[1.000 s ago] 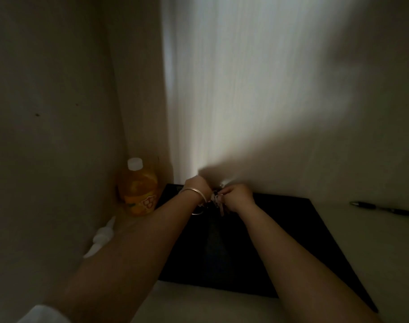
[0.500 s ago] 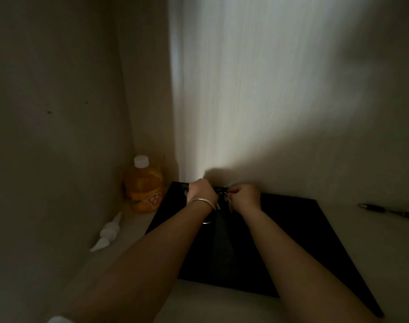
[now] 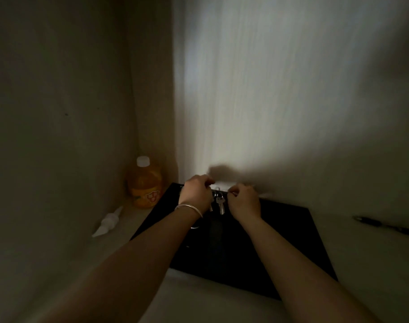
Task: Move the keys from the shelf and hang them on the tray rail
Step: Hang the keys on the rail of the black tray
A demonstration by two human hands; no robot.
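Keys [image 3: 219, 202] now dangle free between left hand [image 3: 197, 192] and right hand [image 3: 243, 201], both pinched shut at the tray [image 3: 292, 241] rail, whereas previously the hands hid them; hanging appears nearly complete.

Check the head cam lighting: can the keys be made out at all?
Head view: dim overall, one bright patch on the back wall; both hands cast a shadow there. The keys catch a little light between the left hand and right hand; the black tray is nearly featureless. Wide-angle bending at edges.
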